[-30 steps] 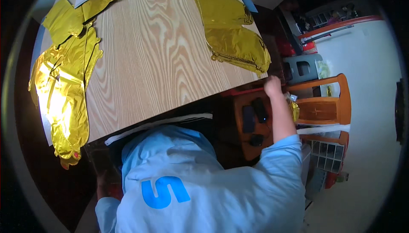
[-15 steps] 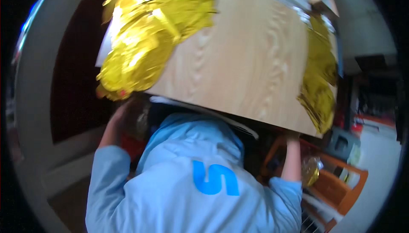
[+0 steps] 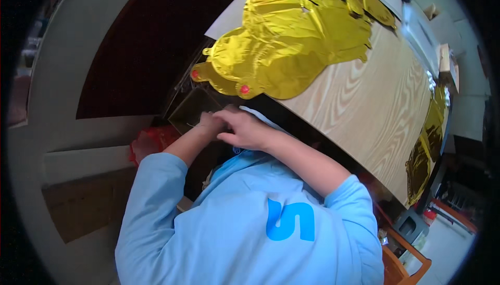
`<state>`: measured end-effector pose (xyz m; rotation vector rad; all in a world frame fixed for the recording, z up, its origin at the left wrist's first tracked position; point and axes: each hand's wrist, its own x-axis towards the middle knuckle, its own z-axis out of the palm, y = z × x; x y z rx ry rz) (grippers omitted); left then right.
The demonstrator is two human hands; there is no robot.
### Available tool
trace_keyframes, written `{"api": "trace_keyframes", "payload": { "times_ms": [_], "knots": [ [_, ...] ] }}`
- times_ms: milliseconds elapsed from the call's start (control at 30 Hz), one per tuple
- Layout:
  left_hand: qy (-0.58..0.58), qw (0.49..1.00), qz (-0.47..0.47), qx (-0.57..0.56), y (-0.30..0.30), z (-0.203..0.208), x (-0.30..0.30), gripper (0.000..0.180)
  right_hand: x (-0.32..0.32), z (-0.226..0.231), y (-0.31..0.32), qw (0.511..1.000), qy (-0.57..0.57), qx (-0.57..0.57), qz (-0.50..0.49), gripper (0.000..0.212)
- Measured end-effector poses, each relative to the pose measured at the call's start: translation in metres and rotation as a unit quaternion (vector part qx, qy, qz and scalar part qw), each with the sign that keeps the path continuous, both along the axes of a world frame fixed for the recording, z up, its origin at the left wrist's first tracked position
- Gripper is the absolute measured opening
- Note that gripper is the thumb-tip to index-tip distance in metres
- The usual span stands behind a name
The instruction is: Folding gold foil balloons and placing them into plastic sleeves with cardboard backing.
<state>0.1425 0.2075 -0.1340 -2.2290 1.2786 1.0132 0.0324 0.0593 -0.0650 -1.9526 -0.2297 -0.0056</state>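
- Below the near edge of the table [image 3: 359, 113], the right hand [image 3: 246, 129], loosely curled, overlaps the left hand [image 3: 209, 122]; their tucked fingertips are hidden, so I cannot tell whether either grips anything.
- Just beyond the hands, the gold foil [image 3: 291, 40] lies across the table, its red-dotted end overhanging the edge; a rising wrist could snag that end, creasing it or dragging it off. Its top is cut off.
- Beside the left hand, a dim box [image 3: 192, 107] is hard to make out.
- Farther off, another foil piece [image 3: 426, 149] sits along the right edge; a jolt might slide it off.
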Motion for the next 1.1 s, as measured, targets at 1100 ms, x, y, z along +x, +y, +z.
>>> {"api": "trace_keyframes", "payload": {
  "times_ms": [1100],
  "knots": [
    [-0.127,0.921,0.352,-0.111,0.186,-0.181,0.115,0.042,-0.041,0.085,-0.023,0.966,0.172,0.089,0.172,0.040]
  ]
}}
